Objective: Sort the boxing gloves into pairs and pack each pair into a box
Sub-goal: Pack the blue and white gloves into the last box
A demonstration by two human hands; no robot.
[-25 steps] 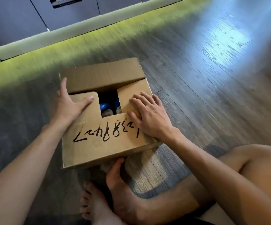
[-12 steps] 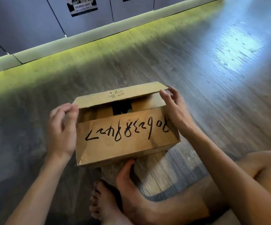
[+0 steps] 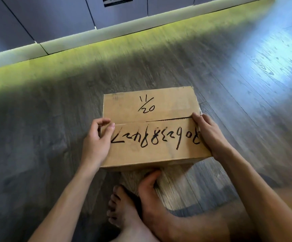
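Observation:
A brown cardboard box (image 3: pixel 152 109) lies on the wood floor in front of me, both top flaps folded down and meeting in a seam across the middle. Black marker writing covers both flaps. My left hand (image 3: pixel 98 142) grips the box's left end, thumb on top of the near flap and fingers curled at the side. At the right end my right hand (image 3: pixel 210 135) holds the box, fingertips on the seam's corner. No boxing gloves show; the inside of the box is hidden.
My bare feet (image 3: pixel 141 203) lie crossed just in front of the box's near edge, and my right leg (image 3: pixel 290 198) is at the lower right. Grey cabinet fronts with a pale plinth (image 3: pixel 68 42) run along the far side of the floor.
The far flap came down and the gap that showed blue gloves inside has closed. Both hands slid from the top flaps out to the box's ends.

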